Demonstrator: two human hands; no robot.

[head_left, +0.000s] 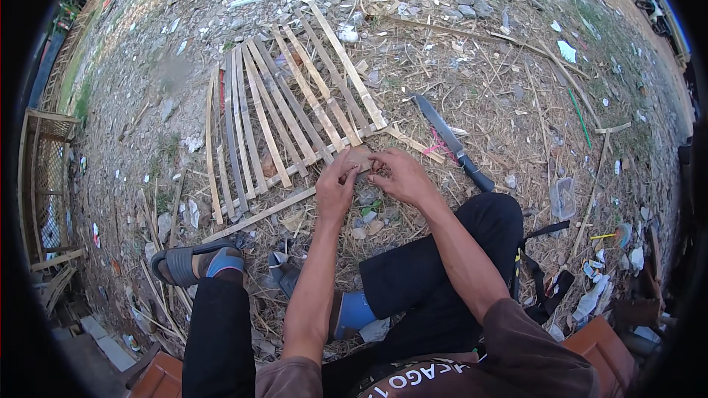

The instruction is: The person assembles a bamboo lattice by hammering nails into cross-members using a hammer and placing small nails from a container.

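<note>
- A person's left hand (pixel 336 186) and right hand (pixel 404 177) nearly meet, fingers curled inward at a small, flat brown piece (pixel 359 156); whether either grips it cannot be told.
- Ahead and mostly to the left, a fan of pale and grey bamboo-like slats (pixel 315 102) stretches away lengthwise, near ends along a pale, narrow cross strip (pixel 296 170); the left hand is nearer most of them.
- Beyond the right hand, a black-handled, dark-bladed machete (pixel 456 146) lies on littered ground (pixel 509 228).

bamboo slats (pixel 305 90) | tan-grey | fanned along thin crosspiece (pixel 298 169) | on ground (pixel 457 59)
</note>
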